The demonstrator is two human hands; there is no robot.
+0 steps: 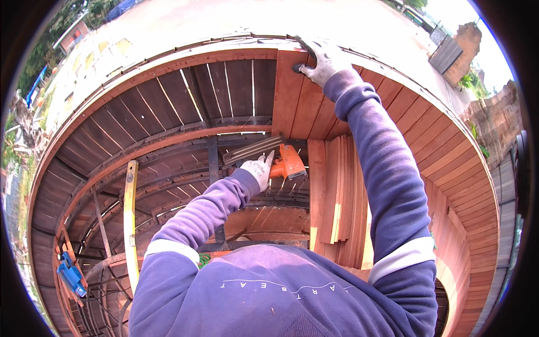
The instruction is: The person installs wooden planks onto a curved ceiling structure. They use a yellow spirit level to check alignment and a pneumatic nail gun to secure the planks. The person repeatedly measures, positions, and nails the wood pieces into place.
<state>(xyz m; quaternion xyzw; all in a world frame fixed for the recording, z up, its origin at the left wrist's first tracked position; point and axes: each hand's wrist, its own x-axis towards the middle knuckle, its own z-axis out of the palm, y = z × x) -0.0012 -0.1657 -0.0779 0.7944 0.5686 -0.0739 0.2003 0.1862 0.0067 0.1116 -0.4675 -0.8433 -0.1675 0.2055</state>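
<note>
My left hand [257, 171], in a pale glove, is closed round the orange nail gun [289, 163], which has a long grey magazine and sits over the dark metal framework [213, 157] in the middle of the view. My right hand [319, 64], gloved with dark fingertips, reaches up to the outer end of the reddish wooden planks [292, 95]. Its thumb and forefinger are spread, touching the boards at the rim. The planks form a curving surface to the right; left of them, dark slats [168, 95] show gaps of light.
Loose boards [342, 191] stand stacked right of centre. A yellow level [130, 219] leans on the frame at left, and a blue tool [71, 276] lies on wood at far left. Pale ground [196, 19] lies beyond the curved edge, with a rough wall [466, 53] at upper right.
</note>
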